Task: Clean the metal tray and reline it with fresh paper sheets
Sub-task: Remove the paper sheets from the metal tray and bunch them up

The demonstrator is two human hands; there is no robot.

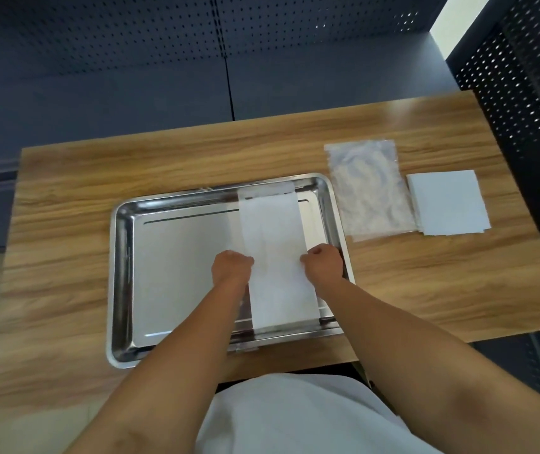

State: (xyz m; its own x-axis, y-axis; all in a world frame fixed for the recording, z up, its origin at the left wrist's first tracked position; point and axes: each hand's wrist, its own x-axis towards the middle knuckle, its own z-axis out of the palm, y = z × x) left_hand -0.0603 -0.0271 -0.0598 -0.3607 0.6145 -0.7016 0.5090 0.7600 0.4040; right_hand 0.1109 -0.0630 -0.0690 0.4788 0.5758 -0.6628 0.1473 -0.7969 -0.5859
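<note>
- Relining is my read of the step: metal tray [151, 244] sits on the desk [75, 178], one paper sheet [275, 257] laid across its right part.
- Left hand [232, 265] and right hand [322, 262], both curled closed, pinch the sheet's side edges.
- Next likely: flatten it, then fetch another from the paper stack [447, 203] beside the plastic bag [368, 188].

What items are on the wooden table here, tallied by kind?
Metal tray: 1
Paper sheet laid in the tray, under both hands: 1
Clear plastic bag: 1
Stack of white sheets: 1
Total: 4
</note>
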